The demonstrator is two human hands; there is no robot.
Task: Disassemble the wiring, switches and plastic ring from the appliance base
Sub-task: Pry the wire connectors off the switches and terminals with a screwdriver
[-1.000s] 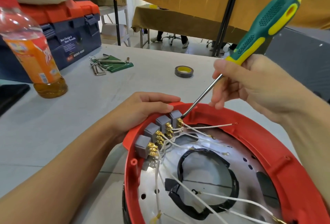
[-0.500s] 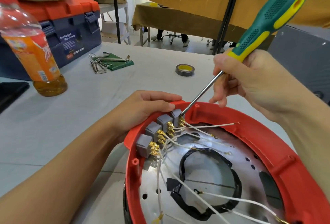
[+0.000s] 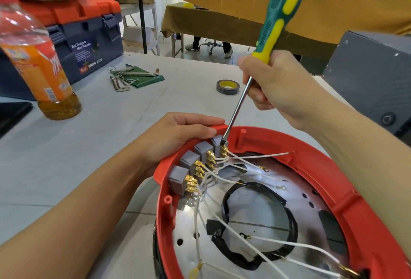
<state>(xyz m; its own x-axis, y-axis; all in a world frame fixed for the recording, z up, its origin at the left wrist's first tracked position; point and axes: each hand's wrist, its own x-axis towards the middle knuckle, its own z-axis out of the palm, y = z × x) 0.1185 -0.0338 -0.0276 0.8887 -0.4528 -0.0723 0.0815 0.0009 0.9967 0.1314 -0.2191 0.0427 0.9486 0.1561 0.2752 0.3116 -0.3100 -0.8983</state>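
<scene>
The appliance base lies upside down in front of me, a red plastic ring (image 3: 364, 207) around a shiny metal plate (image 3: 255, 209). Several grey switches (image 3: 189, 163) with brass terminals sit in a row inside the ring's left rim. White wires (image 3: 235, 234) run from them across the plate. My left hand (image 3: 175, 134) grips the rim from outside, fingers behind the switches. My right hand (image 3: 280, 87) holds a green and yellow screwdriver (image 3: 275, 14), its tip at the farthest switch's terminals.
On the grey table stand an orange drink bottle (image 3: 37, 56) at left, a blue and red toolbox (image 3: 73, 29) behind it, hex keys on a green pouch (image 3: 133, 76), and a tape roll (image 3: 228, 86). A grey box (image 3: 373, 78) sits at right.
The screwdriver handle has swung up and leftward to a steeper angle, with my right hand following it. The tip stays at the farthest switch. My left hand has not moved.
</scene>
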